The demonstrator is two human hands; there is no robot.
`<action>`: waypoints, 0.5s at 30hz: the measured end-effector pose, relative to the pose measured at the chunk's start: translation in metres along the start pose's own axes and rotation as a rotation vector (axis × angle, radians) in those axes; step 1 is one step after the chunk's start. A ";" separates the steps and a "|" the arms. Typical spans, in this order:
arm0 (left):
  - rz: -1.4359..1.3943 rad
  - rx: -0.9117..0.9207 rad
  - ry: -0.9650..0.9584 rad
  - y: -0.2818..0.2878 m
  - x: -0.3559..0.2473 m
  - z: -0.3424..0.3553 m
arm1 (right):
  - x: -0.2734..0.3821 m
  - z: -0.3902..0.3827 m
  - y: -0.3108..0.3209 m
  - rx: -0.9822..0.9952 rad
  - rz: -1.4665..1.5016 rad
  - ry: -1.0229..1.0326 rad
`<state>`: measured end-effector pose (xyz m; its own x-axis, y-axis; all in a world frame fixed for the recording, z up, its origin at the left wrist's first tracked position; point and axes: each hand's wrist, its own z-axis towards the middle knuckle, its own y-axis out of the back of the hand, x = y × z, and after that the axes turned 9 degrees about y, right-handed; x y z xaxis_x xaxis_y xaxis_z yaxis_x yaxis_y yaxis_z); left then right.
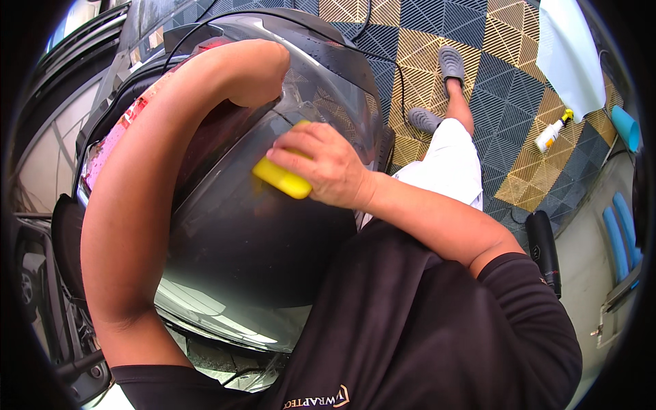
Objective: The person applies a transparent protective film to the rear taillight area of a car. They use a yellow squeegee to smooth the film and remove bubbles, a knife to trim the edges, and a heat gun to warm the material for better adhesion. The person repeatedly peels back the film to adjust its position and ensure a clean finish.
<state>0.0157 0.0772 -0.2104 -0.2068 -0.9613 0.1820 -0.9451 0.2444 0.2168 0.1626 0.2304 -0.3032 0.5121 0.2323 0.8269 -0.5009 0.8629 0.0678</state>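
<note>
My right hand [328, 164] grips a yellow sponge-like block [283, 176] and holds it against a dark, glossy car body panel [246, 225]. My left arm reaches up and bends over at the wrist. My left hand [263, 78] rests at the panel's upper part, beside the dark red lamp [222, 140]; its fingers are hidden behind the wrist. Wet-looking, wrinkled reflections show on the panel near both hands. A narrow seam runs between the lamp and the panel.
A black cable [301, 24] crosses the car and drops to the tiled floor [506, 89]. A white spray bottle [550, 134] with a yellow head stands at the right, below a pale sheet [570, 61]. A second vehicle [41, 273] is at far left.
</note>
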 end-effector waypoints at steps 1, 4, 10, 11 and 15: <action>0.022 -0.030 0.011 -0.004 0.002 0.000 | -0.018 0.000 -0.002 0.039 -0.026 -0.050; 0.083 -0.110 -0.005 -0.005 0.005 0.008 | -0.064 0.011 0.013 0.157 0.017 -0.043; 0.062 -0.141 -0.067 0.000 0.004 0.006 | -0.017 -0.009 0.036 0.082 0.046 -0.174; 0.034 -0.130 -0.050 -0.003 0.003 0.004 | 0.006 -0.017 0.032 0.101 0.057 -0.172; 0.014 -0.054 -0.027 0.001 0.001 0.005 | 0.022 -0.010 0.015 0.080 0.022 -0.121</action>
<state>0.0136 0.0761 -0.2147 -0.2275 -0.9606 0.1593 -0.9271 0.2638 0.2662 0.1732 0.2527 -0.2894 0.4154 0.1907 0.8894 -0.5673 0.8186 0.0895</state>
